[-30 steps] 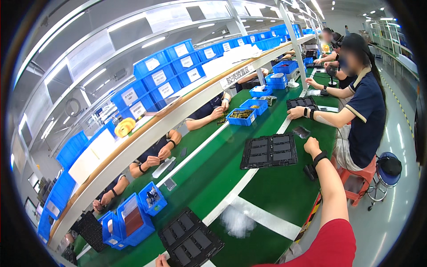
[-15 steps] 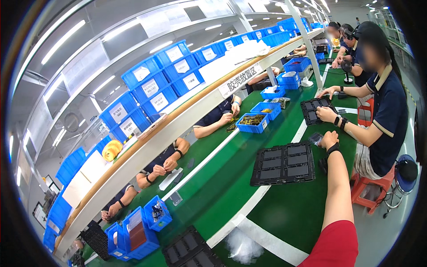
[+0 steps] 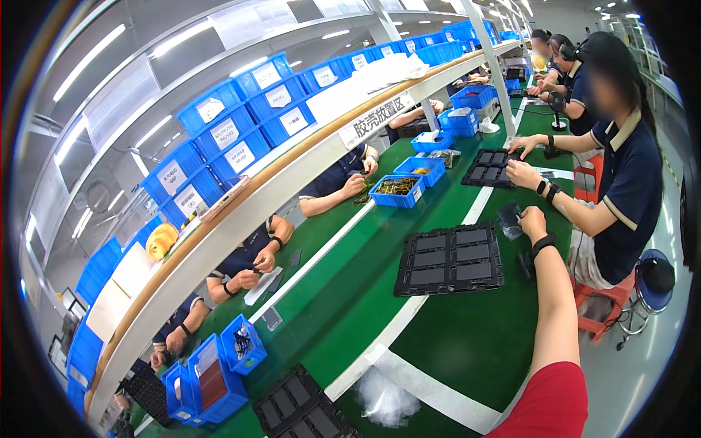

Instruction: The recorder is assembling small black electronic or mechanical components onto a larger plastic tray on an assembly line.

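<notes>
My right hand (image 3: 534, 223), on a red-sleeved arm with a black wristband, is closed on the edge of a small clear plastic bag (image 3: 509, 220). Whatever the bag may contain is too small to make out. Just left of the hand lies a black tray (image 3: 450, 247) with several dark rectangular panels in its compartments. A small black object (image 3: 524, 266) rests beside the tray, below my wrist. My left hand is out of the picture.
Crumpled clear plastic (image 3: 385, 398) and a second black tray (image 3: 303, 409) lie near the front. Blue bins (image 3: 396, 191) stand along the green table (image 3: 343, 306), under a shelf. A co-worker (image 3: 631, 168) on the right handles another black tray (image 3: 488, 169).
The whole view has shifted slightly. The plastic bag in my right hand looks more upright and spread than before. Co-workers' hands have moved a little.
</notes>
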`<move>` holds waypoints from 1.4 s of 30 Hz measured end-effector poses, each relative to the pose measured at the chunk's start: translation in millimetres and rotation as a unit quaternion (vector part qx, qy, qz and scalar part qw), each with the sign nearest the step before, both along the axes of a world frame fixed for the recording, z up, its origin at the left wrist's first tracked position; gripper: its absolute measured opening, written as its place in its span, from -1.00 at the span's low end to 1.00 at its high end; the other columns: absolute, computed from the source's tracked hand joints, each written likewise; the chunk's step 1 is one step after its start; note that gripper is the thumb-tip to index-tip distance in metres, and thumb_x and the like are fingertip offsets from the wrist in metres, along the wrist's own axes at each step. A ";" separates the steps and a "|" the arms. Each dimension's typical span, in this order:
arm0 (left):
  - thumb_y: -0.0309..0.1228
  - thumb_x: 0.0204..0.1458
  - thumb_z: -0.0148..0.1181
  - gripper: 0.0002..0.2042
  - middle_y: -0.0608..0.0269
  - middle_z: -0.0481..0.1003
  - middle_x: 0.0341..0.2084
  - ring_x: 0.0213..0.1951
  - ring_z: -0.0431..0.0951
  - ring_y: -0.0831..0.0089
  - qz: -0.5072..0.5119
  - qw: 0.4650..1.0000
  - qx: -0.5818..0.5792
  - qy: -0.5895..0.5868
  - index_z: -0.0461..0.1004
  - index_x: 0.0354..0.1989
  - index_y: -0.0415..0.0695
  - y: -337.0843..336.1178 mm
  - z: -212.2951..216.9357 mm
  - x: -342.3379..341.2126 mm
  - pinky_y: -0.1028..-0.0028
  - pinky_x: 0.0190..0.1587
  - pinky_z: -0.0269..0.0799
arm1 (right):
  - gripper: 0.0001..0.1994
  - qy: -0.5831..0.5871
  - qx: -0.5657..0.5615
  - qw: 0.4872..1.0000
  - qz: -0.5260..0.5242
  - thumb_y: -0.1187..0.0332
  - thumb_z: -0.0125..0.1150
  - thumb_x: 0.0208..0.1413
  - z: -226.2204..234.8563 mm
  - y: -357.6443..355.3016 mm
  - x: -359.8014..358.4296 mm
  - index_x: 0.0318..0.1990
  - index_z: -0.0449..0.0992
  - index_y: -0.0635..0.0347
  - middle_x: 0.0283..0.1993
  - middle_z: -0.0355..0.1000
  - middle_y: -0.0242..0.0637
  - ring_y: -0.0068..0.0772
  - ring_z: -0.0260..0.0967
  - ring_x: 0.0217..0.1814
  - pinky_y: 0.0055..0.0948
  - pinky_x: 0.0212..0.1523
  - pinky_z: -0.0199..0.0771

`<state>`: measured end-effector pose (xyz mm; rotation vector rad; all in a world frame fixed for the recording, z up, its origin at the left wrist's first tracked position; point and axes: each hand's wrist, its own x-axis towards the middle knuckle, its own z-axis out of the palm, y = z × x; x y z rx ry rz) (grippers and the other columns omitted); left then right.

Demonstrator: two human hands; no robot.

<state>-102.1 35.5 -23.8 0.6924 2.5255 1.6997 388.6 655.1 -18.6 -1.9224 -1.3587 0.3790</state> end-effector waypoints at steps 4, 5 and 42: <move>-0.36 0.05 0.00 -0.74 0.12 0.48 -0.33 -0.28 0.42 0.40 -0.011 0.999 0.040 -0.002 0.45 -0.27 -0.34 0.4 -1.6 -1.0 0.47 -0.15 0.31 | -0.83 0.050 0.050 0.998 0.004 0.45 0.32 -0.30 -7.1 -13.3 8.1 -0.44 0.52 0.21 -0.36 0.46 -0.09 -0.11 0.43 -0.25 -0.28 -0.22 0.41; -0.36 0.06 0.00 -0.74 0.12 0.48 -0.33 -0.28 0.42 0.40 -0.018 0.999 0.046 0.005 0.44 -0.26 -0.34 1.0 -1.5 -2.2 0.47 -0.15 0.31 | -0.84 0.076 0.045 0.996 -0.003 0.45 0.31 -0.29 -13.4 -12.3 12.4 -0.44 0.53 0.19 -0.37 0.46 -0.10 -0.11 0.43 -0.25 -0.28 -0.22 0.41; -0.30 0.03 -0.02 -0.70 0.04 0.49 -0.30 -0.24 0.44 0.30 -0.009 0.996 -0.064 0.068 0.46 -0.29 -0.33 -3.3 -10.1 -15.1 0.43 -0.11 0.29 | -0.85 0.049 0.174 0.983 -0.014 0.44 0.21 -0.17 -15.5 -19.3 -4.0 -0.40 0.51 0.31 -0.41 0.46 -0.09 -0.13 0.42 -0.33 -0.31 -0.26 0.40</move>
